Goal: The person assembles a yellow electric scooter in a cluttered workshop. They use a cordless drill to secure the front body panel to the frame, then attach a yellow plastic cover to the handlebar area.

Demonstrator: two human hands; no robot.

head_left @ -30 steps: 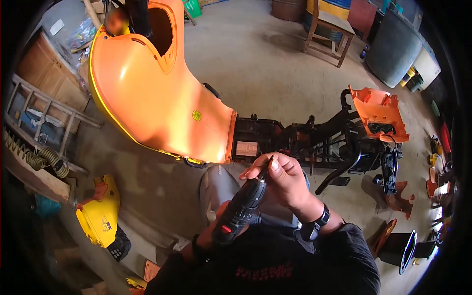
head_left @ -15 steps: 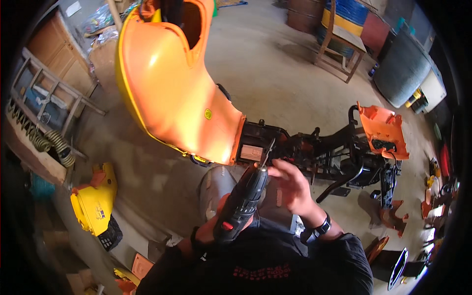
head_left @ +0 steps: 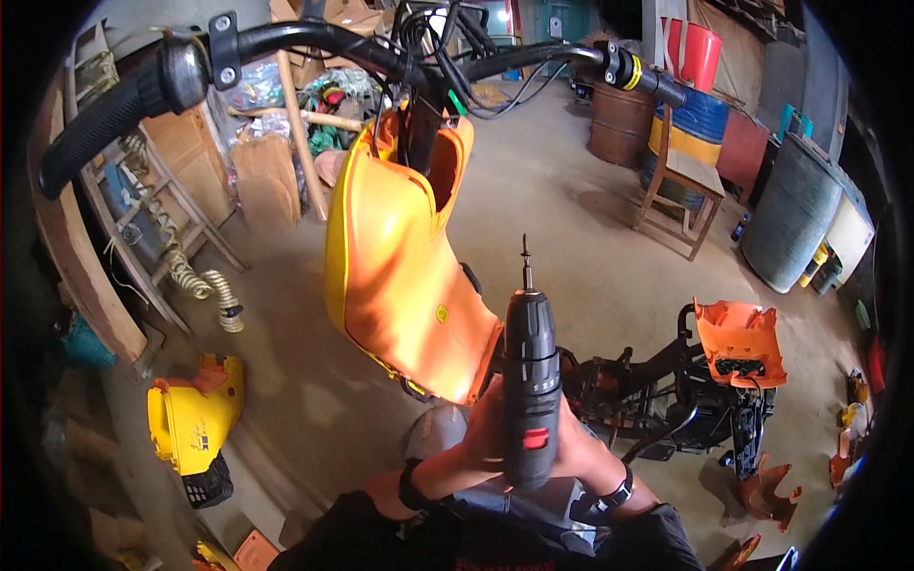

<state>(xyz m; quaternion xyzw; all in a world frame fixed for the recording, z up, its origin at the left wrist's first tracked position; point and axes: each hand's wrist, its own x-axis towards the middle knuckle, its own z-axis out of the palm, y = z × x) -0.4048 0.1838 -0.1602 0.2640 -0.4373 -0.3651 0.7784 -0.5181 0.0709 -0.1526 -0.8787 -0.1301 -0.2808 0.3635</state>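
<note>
A black cordless drill (head_left: 531, 385) points away from me, a long screwdriver bit (head_left: 526, 265) in its chuck. My left hand (head_left: 484, 433) grips it from the left side, and my right hand (head_left: 578, 445) is closed against it from the right. The drill's body hides most of my fingers. Beyond the drill stands a scooter's orange and yellow front panel (head_left: 409, 295). To the right, the bare black scooter frame (head_left: 619, 385) stretches away, with an orange plastic part (head_left: 741, 343) at its rear end.
Black handlebars (head_left: 314, 40) cross the top. A yellow body part (head_left: 202, 414) lies on the floor at left, near a wooden ladder (head_left: 181, 224) and a coiled hose (head_left: 190, 276). At far right stand a wooden chair (head_left: 693, 173) and a grey barrel (head_left: 795, 214). Loose orange parts (head_left: 769, 490) lie at lower right.
The drill has swung from tilted to nearly straight ahead. My right hand has moved from beside the bit onto the drill's body. My view has lifted, bringing the handlebars in.
</note>
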